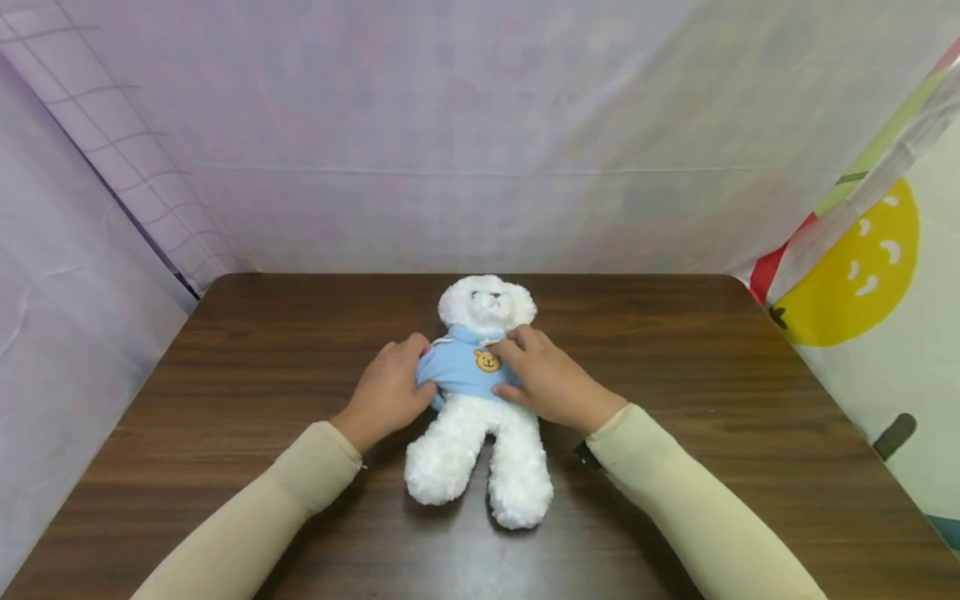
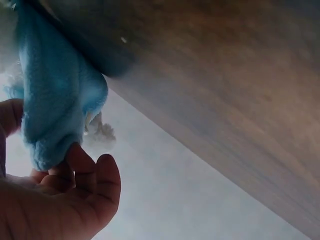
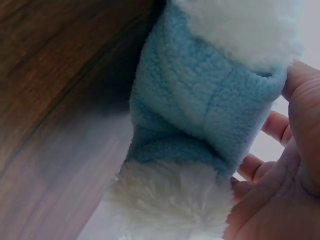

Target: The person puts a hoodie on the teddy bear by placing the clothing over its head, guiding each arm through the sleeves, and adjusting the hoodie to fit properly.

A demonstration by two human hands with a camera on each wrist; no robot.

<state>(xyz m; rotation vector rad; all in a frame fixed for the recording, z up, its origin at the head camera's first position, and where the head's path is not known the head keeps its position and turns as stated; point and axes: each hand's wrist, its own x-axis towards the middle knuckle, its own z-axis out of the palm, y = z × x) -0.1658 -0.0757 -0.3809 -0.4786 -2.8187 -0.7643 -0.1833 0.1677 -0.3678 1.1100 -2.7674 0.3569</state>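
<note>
A white plush teddy bear (image 1: 517, 475) in a light blue shirt (image 1: 461, 367) lies face up on the brown table, legs toward me. My left hand (image 1: 386, 387) grips the shirt at the bear's left-hand side as I see it. In the left wrist view the fingers pinch a fold of the blue cloth (image 2: 55, 90). On the opposite side my right hand (image 1: 551, 379) holds the shirt, fingers near the neckline and thumb lower down by the printed bear face (image 1: 487, 360). The right wrist view has the thumb (image 3: 305, 100) at the shirt's edge, beside white fur (image 3: 170, 195).
The wood-grain table (image 1: 262, 358) reaches back to a pale cloth curtain (image 1: 450, 125). Another white cloth (image 1: 67, 250) hangs at the left. On the right hangs a cloth with a yellow fruit print (image 1: 862, 275).
</note>
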